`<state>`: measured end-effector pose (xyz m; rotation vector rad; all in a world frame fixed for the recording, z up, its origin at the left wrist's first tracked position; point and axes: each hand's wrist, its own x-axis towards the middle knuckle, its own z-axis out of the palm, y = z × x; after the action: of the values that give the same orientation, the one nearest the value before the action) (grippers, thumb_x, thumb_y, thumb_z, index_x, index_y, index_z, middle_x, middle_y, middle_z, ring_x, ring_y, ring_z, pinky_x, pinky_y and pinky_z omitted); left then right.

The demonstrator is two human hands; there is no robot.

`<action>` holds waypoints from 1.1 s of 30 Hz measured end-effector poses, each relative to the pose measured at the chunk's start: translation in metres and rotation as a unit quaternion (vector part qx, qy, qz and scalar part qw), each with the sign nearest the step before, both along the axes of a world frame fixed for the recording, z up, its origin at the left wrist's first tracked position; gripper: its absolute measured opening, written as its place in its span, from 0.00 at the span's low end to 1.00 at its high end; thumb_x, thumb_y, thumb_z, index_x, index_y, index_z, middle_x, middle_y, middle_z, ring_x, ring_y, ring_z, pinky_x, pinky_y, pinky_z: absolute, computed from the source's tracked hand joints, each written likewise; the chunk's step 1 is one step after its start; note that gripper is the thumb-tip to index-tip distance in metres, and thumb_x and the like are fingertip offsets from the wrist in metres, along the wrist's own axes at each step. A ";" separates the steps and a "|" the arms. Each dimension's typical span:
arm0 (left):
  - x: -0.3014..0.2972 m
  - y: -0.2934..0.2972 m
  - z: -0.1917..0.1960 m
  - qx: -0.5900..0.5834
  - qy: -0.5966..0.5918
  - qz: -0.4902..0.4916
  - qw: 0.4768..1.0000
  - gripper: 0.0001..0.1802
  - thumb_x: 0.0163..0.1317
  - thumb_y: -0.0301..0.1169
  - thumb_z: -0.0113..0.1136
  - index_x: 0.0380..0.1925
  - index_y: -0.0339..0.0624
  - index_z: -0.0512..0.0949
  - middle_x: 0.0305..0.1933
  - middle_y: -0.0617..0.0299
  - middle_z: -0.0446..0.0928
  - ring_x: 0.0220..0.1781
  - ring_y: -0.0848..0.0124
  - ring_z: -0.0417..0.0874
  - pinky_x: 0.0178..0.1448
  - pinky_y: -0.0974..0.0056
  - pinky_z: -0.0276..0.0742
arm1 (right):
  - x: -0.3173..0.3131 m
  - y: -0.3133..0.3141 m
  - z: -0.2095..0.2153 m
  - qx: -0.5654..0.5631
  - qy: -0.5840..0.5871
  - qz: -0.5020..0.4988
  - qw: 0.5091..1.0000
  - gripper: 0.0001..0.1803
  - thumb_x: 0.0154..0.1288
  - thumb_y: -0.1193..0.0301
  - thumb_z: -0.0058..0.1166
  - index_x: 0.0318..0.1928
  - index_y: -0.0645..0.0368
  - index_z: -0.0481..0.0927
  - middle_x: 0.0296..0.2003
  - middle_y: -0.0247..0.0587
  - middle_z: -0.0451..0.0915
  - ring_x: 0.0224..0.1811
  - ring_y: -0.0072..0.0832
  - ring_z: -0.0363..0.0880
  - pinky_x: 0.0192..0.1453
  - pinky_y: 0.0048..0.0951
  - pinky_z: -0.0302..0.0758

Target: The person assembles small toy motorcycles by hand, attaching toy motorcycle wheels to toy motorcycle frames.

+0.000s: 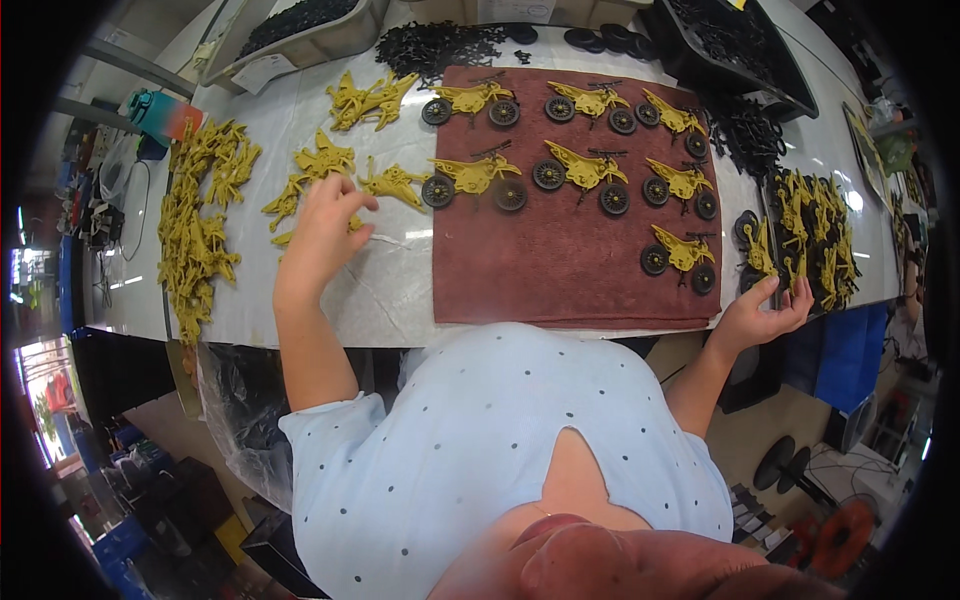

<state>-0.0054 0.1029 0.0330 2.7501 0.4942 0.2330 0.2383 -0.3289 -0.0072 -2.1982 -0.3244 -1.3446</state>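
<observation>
Flat mustard-yellow plastic motorcycle frames [318, 168] lie near the white table's [400, 290] left edge. The left hand [325, 228] rests on them, fingers loosely curled. The right hand [765, 312] hovers spread beside yellow frames [815, 235] at the right edge.

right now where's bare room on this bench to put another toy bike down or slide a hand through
The brown mat is bare across its lower left, below the two full rows of yellow toy motorcycles. The white strip between the left hand and the mat is also open. It is crowded at the left yellow frame pile and by the right hand.
</observation>
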 end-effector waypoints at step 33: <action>0.037 0.009 -0.025 0.187 0.006 -0.092 0.978 0.30 0.43 0.23 0.66 0.51 0.41 0.75 0.44 0.57 0.76 0.48 0.59 0.75 0.53 0.58 0.70 | -0.026 0.021 0.012 0.103 0.035 0.230 0.967 0.11 0.63 0.90 0.46 0.43 0.67 0.76 0.51 0.48 0.69 0.53 0.36 0.74 0.56 0.31 0.75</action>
<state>0.0318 0.1120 0.0084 3.1403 0.2122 0.2888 0.2127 -0.3075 0.0045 -1.8453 -0.5969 -0.9933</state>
